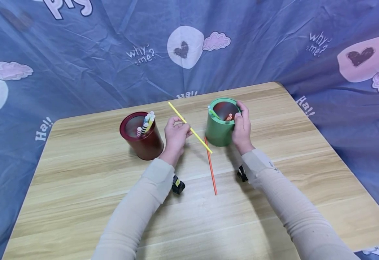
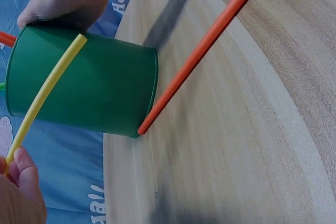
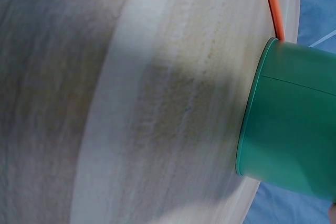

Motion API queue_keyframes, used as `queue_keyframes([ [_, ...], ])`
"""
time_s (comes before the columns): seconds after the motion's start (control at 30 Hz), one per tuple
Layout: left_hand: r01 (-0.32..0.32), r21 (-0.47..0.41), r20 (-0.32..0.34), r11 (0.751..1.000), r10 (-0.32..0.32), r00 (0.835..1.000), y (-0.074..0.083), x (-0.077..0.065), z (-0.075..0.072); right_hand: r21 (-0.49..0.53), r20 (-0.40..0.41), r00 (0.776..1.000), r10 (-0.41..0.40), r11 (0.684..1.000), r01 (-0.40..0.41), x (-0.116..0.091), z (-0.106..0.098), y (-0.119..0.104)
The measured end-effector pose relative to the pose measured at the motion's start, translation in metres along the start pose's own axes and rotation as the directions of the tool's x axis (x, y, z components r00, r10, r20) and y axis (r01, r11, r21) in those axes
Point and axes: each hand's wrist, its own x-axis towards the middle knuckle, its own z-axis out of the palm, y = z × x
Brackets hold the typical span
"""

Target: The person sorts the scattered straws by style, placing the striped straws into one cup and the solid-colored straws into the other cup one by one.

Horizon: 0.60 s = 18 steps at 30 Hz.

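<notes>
Between thumb and fingers, my left hand (image 1: pixel 176 135) pinches a thin yellow straw (image 1: pixel 196 134), held slanted above the table. My right hand (image 1: pixel 242 126) grips the green can (image 1: pixel 220 131) by its right side and rim; the can stands upright. Inside it lean a green straw and several orange ones. An orange-red straw (image 1: pixel 211 169) lies on the table, its far end by the can's base, as the left wrist view also shows. To the left of my left hand stands a dark red can (image 1: pixel 147 148) holding several striped and coloured straws (image 1: pixel 146 122).
The cans stand on a wood-grain table (image 1: pixel 79 187), toward its back edge. A blue printed cloth (image 1: pixel 105 65) hangs behind it. Small black devices (image 1: pixel 178 185) sit at both wrists.
</notes>
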Motion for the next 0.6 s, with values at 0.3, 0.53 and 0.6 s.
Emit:
queue_keyframes([
  [0.3, -0.062, -0.040, -0.019, 0.997, 0.061, 0.998, 0.008, -0.004, 0.002, -0.002, -0.003, 1.000, 0.002, 1.000, -0.002, -0.001, 0.000, -0.001],
  [0.53, -0.110, -0.062, -0.015, 0.992, 0.110, 0.994, 0.014, -0.006, 0.005, -0.005, -0.003, 1.000, -0.007, 1.000, 0.007, -0.001, -0.001, -0.001],
  [0.6, -0.124, -0.066, -0.019, 0.990, 0.123, 0.992, 0.018, -0.007, 0.007, -0.004, -0.002, 1.000, -0.009, 1.000, 0.009, -0.001, -0.001, -0.001],
])
